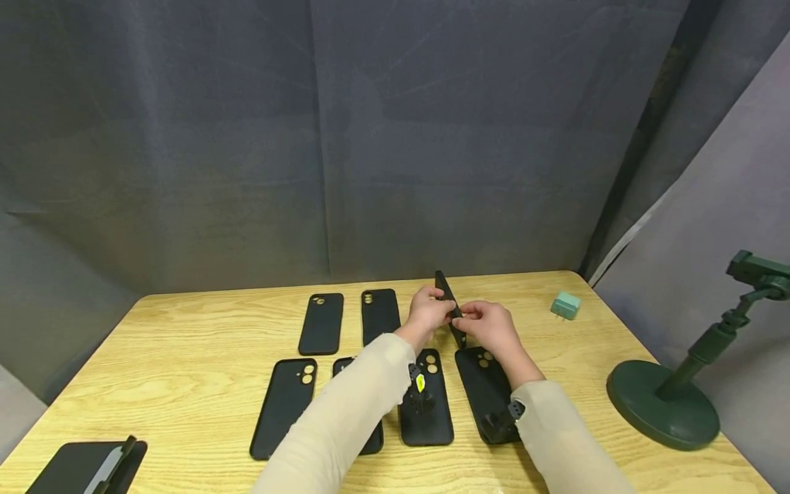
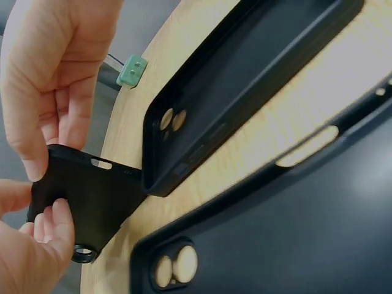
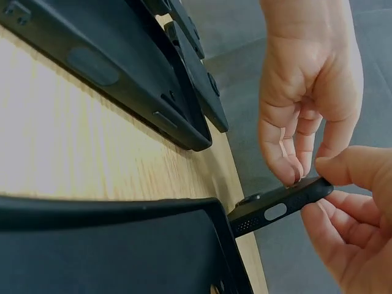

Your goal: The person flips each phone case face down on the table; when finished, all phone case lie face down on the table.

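Both hands are at a black phone case (image 1: 442,283) near the back edge of the table, tipped up on edge. My left hand (image 1: 427,314) pinches its side, fingertips on its flat face in the left wrist view. My right hand (image 1: 492,328) grips the opposite edge between thumb and fingers. The case (image 2: 92,196) shows an oblong slot in its end wall and a camera ring at a lower corner. Just in front of the hands lie a phone case (image 1: 484,381) under the right wrist and another phone case (image 1: 426,405) under the left.
More black phone cases lie in rows: one case (image 1: 322,322) and its neighbour (image 1: 380,315) behind, another case (image 1: 284,408) in front. A green plug adapter (image 1: 565,305) and a dark green stand (image 1: 663,405) are at right. A black flat object (image 1: 68,466) lies front left.
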`<state>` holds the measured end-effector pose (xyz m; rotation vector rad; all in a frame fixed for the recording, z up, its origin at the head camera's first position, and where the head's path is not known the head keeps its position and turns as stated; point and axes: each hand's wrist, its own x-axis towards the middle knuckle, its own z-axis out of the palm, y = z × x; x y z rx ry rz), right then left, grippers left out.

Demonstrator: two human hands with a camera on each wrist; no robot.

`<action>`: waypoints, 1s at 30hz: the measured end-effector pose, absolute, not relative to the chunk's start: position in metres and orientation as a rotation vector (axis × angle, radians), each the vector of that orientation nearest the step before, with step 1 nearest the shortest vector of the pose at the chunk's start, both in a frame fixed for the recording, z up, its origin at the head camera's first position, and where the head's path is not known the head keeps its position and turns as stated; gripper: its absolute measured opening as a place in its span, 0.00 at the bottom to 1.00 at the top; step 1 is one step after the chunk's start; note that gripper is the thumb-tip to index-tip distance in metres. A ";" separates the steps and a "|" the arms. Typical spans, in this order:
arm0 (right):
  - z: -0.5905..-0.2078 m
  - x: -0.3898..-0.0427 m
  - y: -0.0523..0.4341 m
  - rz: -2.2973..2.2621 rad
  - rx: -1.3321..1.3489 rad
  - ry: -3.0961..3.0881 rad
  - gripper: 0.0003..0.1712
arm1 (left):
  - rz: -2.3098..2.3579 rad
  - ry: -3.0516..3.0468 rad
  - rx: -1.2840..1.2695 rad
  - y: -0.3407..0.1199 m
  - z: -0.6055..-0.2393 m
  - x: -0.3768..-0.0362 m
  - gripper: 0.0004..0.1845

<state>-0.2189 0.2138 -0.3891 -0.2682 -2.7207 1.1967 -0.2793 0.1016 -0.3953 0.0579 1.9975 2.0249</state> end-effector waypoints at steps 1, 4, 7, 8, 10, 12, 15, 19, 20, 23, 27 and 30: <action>-0.389 -0.219 0.213 1.191 -0.277 -2.722 0.20 | 2.041 1.976 0.060 0.101 -0.396 -0.279 0.16; -0.388 -0.220 0.213 1.169 -0.290 -2.729 0.19 | 2.081 1.917 0.070 0.100 -0.400 -0.277 0.16; -0.389 -0.221 0.212 1.157 -0.298 -2.741 0.19 | 2.096 1.883 0.074 0.097 -0.405 -0.276 0.17; -0.389 -0.221 0.212 1.149 -0.299 -2.745 0.19 | 2.095 1.885 0.075 0.096 -0.407 -0.276 0.18; -0.388 -0.221 0.213 1.136 -0.311 -2.744 0.18 | 2.089 1.889 0.071 0.093 -0.410 -0.277 0.17; -0.388 -0.221 0.214 1.110 -0.342 -2.735 0.16 | 2.089 1.894 0.074 0.091 -0.414 -0.277 0.17; -0.388 -0.220 0.217 1.083 -0.392 -2.709 0.15 | 2.092 1.887 0.069 0.090 -0.416 -0.276 0.17; -0.390 -0.220 0.221 1.091 -0.437 -2.670 0.14 | 2.092 1.878 0.061 0.089 -0.417 -0.275 0.18; -0.391 -0.220 0.221 1.105 -0.447 -2.660 0.15 | 2.090 1.879 0.059 0.089 -0.418 -0.276 0.18; -0.394 -0.220 0.222 1.172 -0.475 -2.626 0.16 | 2.085 1.898 0.056 0.088 -0.419 -0.276 0.17; -0.395 -0.221 0.224 1.315 -0.502 -2.550 0.18 | 2.077 1.931 0.051 0.087 -0.419 -0.275 0.17; -0.394 -0.222 0.224 1.466 -0.515 -2.459 0.19 | 2.075 1.943 0.046 0.087 -0.420 -0.276 0.17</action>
